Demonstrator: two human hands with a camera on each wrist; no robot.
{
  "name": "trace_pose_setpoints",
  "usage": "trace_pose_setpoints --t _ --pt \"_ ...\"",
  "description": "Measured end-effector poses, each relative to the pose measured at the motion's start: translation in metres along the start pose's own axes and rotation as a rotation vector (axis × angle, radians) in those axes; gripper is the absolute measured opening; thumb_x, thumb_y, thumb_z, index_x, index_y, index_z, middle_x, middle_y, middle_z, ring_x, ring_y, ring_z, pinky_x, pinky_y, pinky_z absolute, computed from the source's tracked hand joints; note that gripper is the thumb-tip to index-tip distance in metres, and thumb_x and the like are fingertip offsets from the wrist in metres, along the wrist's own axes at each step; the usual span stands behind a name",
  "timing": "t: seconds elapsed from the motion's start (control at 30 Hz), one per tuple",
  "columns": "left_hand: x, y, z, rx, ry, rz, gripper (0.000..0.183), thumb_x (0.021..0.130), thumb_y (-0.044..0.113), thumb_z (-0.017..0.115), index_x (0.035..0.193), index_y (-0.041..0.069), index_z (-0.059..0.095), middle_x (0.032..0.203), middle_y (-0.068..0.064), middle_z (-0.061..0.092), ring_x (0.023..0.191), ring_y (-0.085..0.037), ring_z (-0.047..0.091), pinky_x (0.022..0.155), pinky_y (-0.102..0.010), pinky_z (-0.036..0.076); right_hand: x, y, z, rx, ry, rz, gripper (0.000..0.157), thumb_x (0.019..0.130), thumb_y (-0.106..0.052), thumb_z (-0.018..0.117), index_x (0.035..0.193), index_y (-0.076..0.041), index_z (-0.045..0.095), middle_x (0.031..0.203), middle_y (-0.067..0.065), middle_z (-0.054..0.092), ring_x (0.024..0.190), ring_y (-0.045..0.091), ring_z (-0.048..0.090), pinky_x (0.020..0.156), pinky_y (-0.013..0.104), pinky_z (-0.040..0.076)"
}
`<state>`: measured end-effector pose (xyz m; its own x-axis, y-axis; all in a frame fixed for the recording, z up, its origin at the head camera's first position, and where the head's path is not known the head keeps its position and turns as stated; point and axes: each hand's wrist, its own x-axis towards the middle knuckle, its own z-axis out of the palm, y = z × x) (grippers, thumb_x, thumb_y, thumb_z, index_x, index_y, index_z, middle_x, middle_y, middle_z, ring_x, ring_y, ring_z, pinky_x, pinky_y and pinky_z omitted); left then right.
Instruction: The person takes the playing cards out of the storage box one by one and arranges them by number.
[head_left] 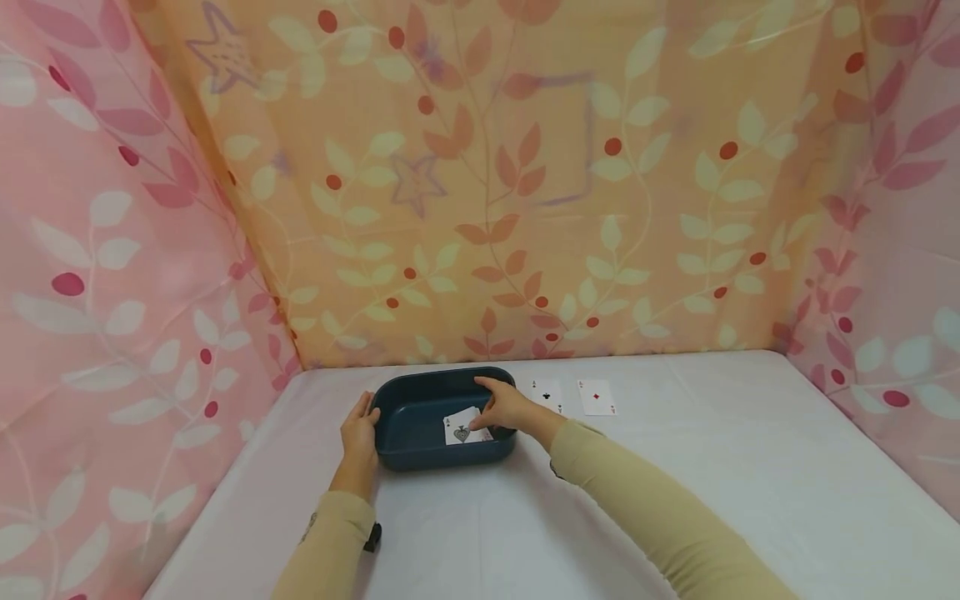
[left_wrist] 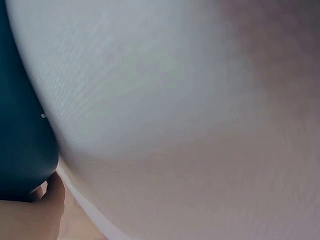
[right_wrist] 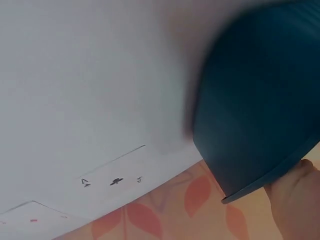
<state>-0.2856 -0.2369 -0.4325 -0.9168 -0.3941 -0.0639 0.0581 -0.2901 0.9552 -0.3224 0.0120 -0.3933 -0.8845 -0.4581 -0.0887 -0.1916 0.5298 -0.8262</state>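
A dark blue rectangular tray with rounded corners sits near the back of the white table. My left hand holds its left end, thumb at the rim; part of that hand also shows beside the tray's wall in the left wrist view. My right hand reaches over the tray's right end, with index finger and thumb spread apart. Its thumb is over or touching a playing card, an ace of spades, which lies on other cards inside the tray. The other right fingers are partly hidden.
To the right of the tray, an ace of clubs and an ace of diamonds lie face up on the white tabletop. Patterned cloth walls stand behind and at both sides.
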Motion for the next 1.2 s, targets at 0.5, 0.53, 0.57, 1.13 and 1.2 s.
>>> trace_pose_setpoints --t 0.5,0.53,0.57,1.13,1.2 --pt "-0.001 -0.005 0.006 -0.009 -0.002 0.000 0.052 0.101 -0.005 0.036 0.151 -0.003 0.020 0.156 -0.017 0.022 0.145 -0.024 0.017 0.117 -0.029 0.013 0.020 0.010 0.023 -0.196 -0.004 0.106 0.084 0.075 -0.014 0.086 0.146 -0.003 0.041 0.148 0.018 0.041 0.136 0.033 0.037 0.111 0.047 0.031" --pt "-0.001 -0.005 0.006 -0.006 -0.002 -0.001 0.053 0.102 -0.005 0.036 0.151 -0.002 0.020 0.156 -0.017 0.022 0.145 -0.023 0.016 0.117 -0.029 0.013 0.022 0.011 0.024 -0.201 -0.002 0.109 0.083 0.074 -0.013 0.086 0.145 -0.003 0.043 0.147 0.018 0.042 0.136 0.034 0.037 0.111 0.047 0.031" --pt "-0.001 -0.005 0.006 -0.003 0.002 -0.001 0.052 0.102 -0.005 0.036 0.151 -0.002 0.020 0.156 -0.017 0.022 0.145 -0.023 0.017 0.117 -0.029 0.013 0.023 0.012 0.025 -0.206 -0.003 0.108 0.082 0.074 -0.012 0.086 0.144 -0.003 0.044 0.146 0.019 0.043 0.136 0.034 0.038 0.111 0.046 0.031" --pt "0.001 0.000 0.001 0.020 0.021 -0.005 0.052 0.102 -0.004 0.037 0.151 0.000 0.021 0.155 -0.016 0.023 0.145 -0.023 0.017 0.117 -0.030 0.012 0.074 0.050 0.044 -0.328 -0.005 0.046 0.058 0.063 -0.012 0.092 0.111 -0.007 0.059 0.111 0.012 0.061 0.094 0.025 0.055 0.086 0.037 0.047" --pt "0.001 0.000 0.001 0.018 0.023 -0.005 0.053 0.102 -0.004 0.037 0.151 0.000 0.021 0.155 -0.017 0.023 0.145 -0.023 0.016 0.117 -0.030 0.012 0.057 0.029 0.041 -0.285 -0.009 0.101 0.056 0.066 -0.004 0.088 0.111 -0.004 0.055 0.108 0.015 0.060 0.092 0.026 0.055 0.086 0.039 0.047"
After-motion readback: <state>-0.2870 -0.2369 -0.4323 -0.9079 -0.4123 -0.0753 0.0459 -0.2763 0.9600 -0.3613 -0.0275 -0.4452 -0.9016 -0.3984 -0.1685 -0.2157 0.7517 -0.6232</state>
